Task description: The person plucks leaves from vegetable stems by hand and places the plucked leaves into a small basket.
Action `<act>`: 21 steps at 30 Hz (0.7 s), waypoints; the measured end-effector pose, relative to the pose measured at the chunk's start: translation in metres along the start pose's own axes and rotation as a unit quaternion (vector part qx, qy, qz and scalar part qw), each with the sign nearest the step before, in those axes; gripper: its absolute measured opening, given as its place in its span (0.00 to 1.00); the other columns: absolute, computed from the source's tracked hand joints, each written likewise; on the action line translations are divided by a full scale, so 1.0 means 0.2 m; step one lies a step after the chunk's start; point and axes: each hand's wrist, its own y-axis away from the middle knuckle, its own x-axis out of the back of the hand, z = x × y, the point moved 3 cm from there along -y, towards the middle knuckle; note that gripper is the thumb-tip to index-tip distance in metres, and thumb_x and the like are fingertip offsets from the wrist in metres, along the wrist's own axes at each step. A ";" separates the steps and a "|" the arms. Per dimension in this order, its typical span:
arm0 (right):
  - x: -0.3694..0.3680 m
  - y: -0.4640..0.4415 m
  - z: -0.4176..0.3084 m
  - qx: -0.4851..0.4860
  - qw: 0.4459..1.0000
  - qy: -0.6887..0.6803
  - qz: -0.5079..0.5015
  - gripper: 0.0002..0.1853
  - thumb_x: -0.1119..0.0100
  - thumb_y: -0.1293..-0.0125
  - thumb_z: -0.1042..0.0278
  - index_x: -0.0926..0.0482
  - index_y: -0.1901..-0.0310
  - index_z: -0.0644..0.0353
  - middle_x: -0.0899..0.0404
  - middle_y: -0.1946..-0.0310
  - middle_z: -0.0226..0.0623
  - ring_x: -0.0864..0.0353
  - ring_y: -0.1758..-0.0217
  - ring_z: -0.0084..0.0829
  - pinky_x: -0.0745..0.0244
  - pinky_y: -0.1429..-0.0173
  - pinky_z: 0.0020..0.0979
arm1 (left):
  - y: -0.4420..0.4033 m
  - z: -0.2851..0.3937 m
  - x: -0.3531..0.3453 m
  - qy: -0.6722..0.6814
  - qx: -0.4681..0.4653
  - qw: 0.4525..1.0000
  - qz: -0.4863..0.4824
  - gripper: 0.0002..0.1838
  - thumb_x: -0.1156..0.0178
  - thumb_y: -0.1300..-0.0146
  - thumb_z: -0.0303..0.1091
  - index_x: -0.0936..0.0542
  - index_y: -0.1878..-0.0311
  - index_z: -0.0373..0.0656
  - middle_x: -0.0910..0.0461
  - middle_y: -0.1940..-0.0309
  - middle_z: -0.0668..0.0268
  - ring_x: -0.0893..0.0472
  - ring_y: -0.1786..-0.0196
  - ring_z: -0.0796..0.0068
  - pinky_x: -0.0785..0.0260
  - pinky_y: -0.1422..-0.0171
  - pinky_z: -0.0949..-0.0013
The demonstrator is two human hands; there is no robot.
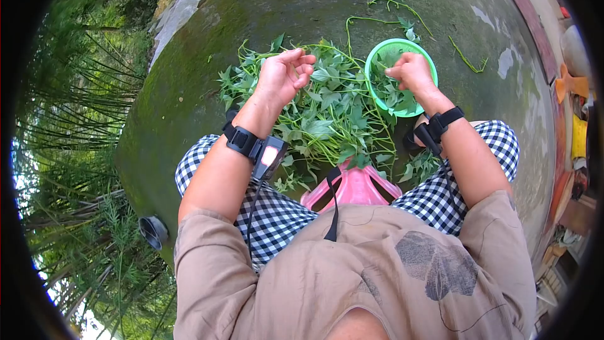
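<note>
My left hand hovers over the left part of a large heap of leafy green vines, palm partly up, its fingers loosely curled and apart, with nothing clearly held. Above the green plastic basket on the right, my right hand is closed in a pinch; what its fingertips hold, if anything, is too small to name. Green leaves lie inside the basket, partly hidden by this hand.
Loose stems are scattered on the mossy ground beyond and right of the basket. A pink plastic stool is between my knees. A dark round container stands at the left edge, by bushes. Assorted items line the far right.
</note>
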 end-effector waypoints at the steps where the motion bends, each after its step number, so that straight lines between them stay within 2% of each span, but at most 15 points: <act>1: 0.01 -0.01 0.04 0.027 0.997 0.056 0.044 0.13 0.28 0.49 0.66 0.20 0.68 0.64 0.18 0.73 0.40 0.18 0.72 0.32 0.23 0.66 0.34 | 0.00 0.00 0.01 0.014 -0.007 1.000 -0.009 0.07 0.52 0.28 0.30 0.27 0.60 0.37 0.20 0.63 0.53 0.20 0.71 0.68 0.38 0.82 0.75; 3: 0.01 0.00 0.08 0.079 0.974 0.170 0.131 0.16 0.27 0.49 0.63 0.19 0.65 0.65 0.17 0.69 0.43 0.16 0.64 0.36 0.22 0.58 0.38 | 0.00 -0.01 0.01 0.022 -0.003 1.000 -0.012 0.08 0.53 0.28 0.30 0.26 0.60 0.37 0.20 0.62 0.52 0.21 0.70 0.67 0.37 0.80 0.74; 4: -0.03 0.00 0.07 0.105 0.981 0.133 0.092 0.20 0.27 0.49 0.61 0.19 0.58 0.65 0.16 0.63 0.46 0.16 0.55 0.41 0.24 0.50 0.40 | -0.01 -0.02 0.00 0.030 0.000 0.999 -0.017 0.08 0.53 0.27 0.30 0.27 0.60 0.37 0.20 0.62 0.52 0.21 0.70 0.67 0.36 0.80 0.74; 6: -0.16 0.09 -0.06 0.066 0.985 -0.053 -0.148 0.22 0.29 0.45 0.61 0.19 0.50 0.62 0.17 0.61 0.37 0.19 0.64 0.26 0.25 0.59 0.30 | -0.02 -0.06 -0.04 0.041 0.008 0.999 -0.027 0.08 0.53 0.27 0.31 0.27 0.59 0.37 0.20 0.62 0.52 0.21 0.69 0.67 0.35 0.78 0.73; 7: -0.21 0.21 -0.19 0.084 0.966 -0.119 -0.216 0.22 0.32 0.41 0.59 0.20 0.49 0.62 0.18 0.61 0.33 0.23 0.67 0.21 0.28 0.62 0.25 | -0.03 -0.08 -0.07 0.043 0.014 0.998 -0.033 0.08 0.53 0.27 0.31 0.27 0.59 0.37 0.20 0.61 0.51 0.21 0.68 0.66 0.34 0.77 0.72; 9: -0.33 0.31 -0.25 0.124 0.926 -0.191 -0.302 0.23 0.33 0.39 0.56 0.21 0.46 0.63 0.19 0.56 0.33 0.21 0.70 0.23 0.29 0.64 0.24 | -0.02 -0.11 -0.12 0.046 0.022 0.997 -0.052 0.08 0.53 0.27 0.31 0.27 0.58 0.37 0.20 0.62 0.51 0.20 0.68 0.65 0.32 0.74 0.70; 11: -0.36 0.37 -0.31 0.070 0.903 -0.200 -0.374 0.17 0.36 0.38 0.62 0.19 0.51 0.62 0.17 0.61 0.33 0.20 0.72 0.22 0.29 0.66 0.23 | -0.03 -0.14 -0.15 0.053 0.026 0.995 -0.076 0.08 0.51 0.29 0.32 0.27 0.58 0.37 0.20 0.62 0.52 0.19 0.69 0.63 0.30 0.72 0.66; 12: -0.35 0.35 -0.29 0.068 0.906 -0.195 -0.369 0.14 0.37 0.38 0.64 0.19 0.54 0.62 0.17 0.64 0.33 0.20 0.73 0.22 0.29 0.68 0.22 | -0.04 -0.14 -0.15 0.046 0.023 0.996 -0.077 0.09 0.51 0.28 0.32 0.27 0.57 0.36 0.20 0.62 0.52 0.19 0.69 0.63 0.28 0.70 0.64; 14: -0.33 0.28 -0.26 0.061 0.912 -0.185 -0.360 0.08 0.40 0.38 0.69 0.18 0.59 0.62 0.17 0.69 0.32 0.20 0.76 0.22 0.29 0.71 0.21 | -0.02 -0.05 -0.16 0.018 -0.036 0.999 -0.009 0.09 0.49 0.30 0.31 0.27 0.55 0.34 0.19 0.61 0.52 0.18 0.67 0.61 0.26 0.66 0.62; 15: -0.27 0.27 -0.28 0.074 0.915 -0.218 -0.331 0.05 0.44 0.38 0.75 0.19 0.66 0.61 0.18 0.75 0.31 0.21 0.79 0.23 0.30 0.76 0.21 | -0.02 0.04 -0.14 -0.007 -0.071 0.997 0.028 0.09 0.48 0.30 0.31 0.26 0.55 0.34 0.19 0.61 0.51 0.17 0.66 0.61 0.24 0.64 0.61; 17: -0.17 0.15 -0.18 0.071 0.933 -0.235 -0.265 0.05 0.40 0.37 0.71 0.18 0.62 0.61 0.17 0.71 0.29 0.19 0.75 0.20 0.29 0.72 0.20 | 0.00 0.28 -0.03 -0.101 -0.171 0.977 0.078 0.10 0.43 0.33 0.30 0.25 0.53 0.34 0.18 0.60 0.52 0.16 0.60 0.60 0.22 0.59 0.59; 19: -0.07 0.00 0.00 0.013 0.955 -0.251 -0.157 0.10 0.39 0.35 0.69 0.21 0.54 0.62 0.17 0.69 0.33 0.19 0.74 0.23 0.29 0.72 0.21 | 0.09 0.51 0.07 -0.245 -0.258 0.912 0.205 0.17 0.39 0.36 0.31 0.25 0.47 0.32 0.17 0.59 0.53 0.16 0.55 0.61 0.22 0.58 0.60; 20: -0.02 -0.02 0.08 -0.036 0.955 -0.285 -0.072 0.17 0.40 0.34 0.71 0.25 0.46 0.69 0.19 0.69 0.37 0.20 0.77 0.26 0.25 0.72 0.24 | 0.17 0.60 0.08 -0.354 -0.273 0.855 0.264 0.23 0.36 0.39 0.33 0.26 0.43 0.31 0.17 0.57 0.52 0.16 0.53 0.60 0.22 0.54 0.60; 21: 0.01 -0.05 0.18 -0.073 0.963 -0.259 -0.015 0.21 0.39 0.35 0.70 0.28 0.43 0.71 0.19 0.67 0.41 0.20 0.77 0.31 0.23 0.71 0.29 | 0.23 0.68 0.13 -0.457 -0.283 0.782 0.316 0.30 0.32 0.43 0.35 0.28 0.39 0.30 0.17 0.55 0.51 0.17 0.51 0.60 0.23 0.50 0.59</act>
